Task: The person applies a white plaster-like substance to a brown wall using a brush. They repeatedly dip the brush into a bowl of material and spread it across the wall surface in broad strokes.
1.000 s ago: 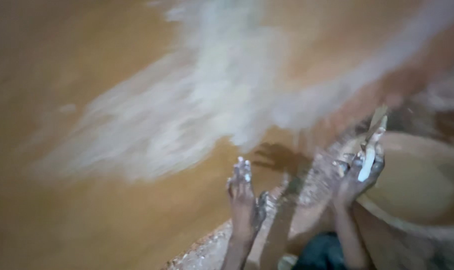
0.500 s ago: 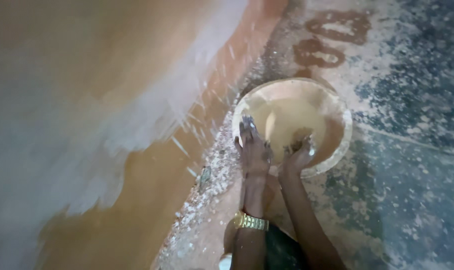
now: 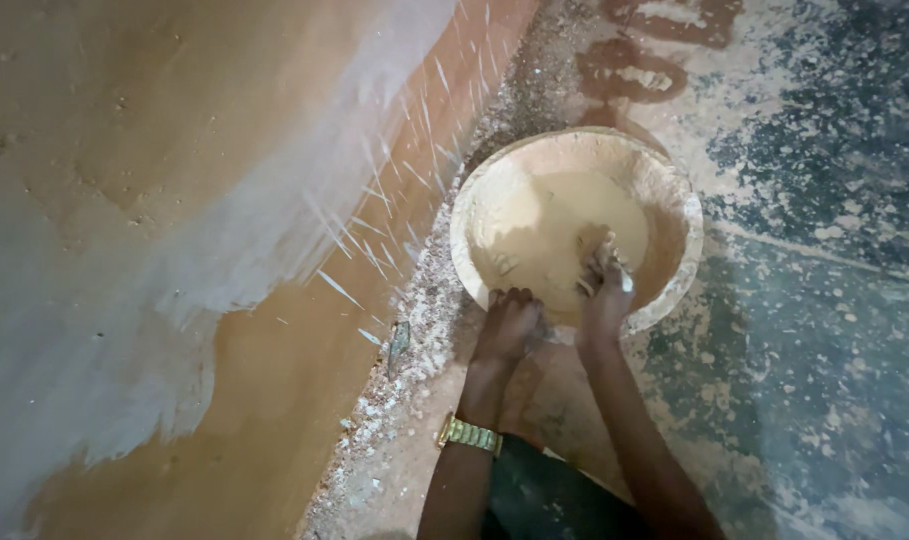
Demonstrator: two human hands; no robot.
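Observation:
A round basin (image 3: 674,190) smeared with pale beige paste stands on the floor below me. My left hand (image 3: 509,328) grips the basin's near rim, fingers curled over the edge; a gold watch (image 3: 468,435) sits on that wrist. My right hand (image 3: 604,285) reaches inside the basin and holds a small paste-covered tool (image 3: 599,255) whose shape I cannot make out. The tool's tip rests in the wet paste (image 3: 544,230) at the bottom.
A brown wall (image 3: 224,180) rises at the left, partly coated with a whitish skim. Dried crumbs of plaster (image 3: 414,340) lie along its foot. The concrete floor (image 3: 824,330) at the right is dark and heavily splattered.
A second ago both hands were raised near the wall with the tool held up. They have since dropped to the basin; the left took the rim, the right dipped the tool in.

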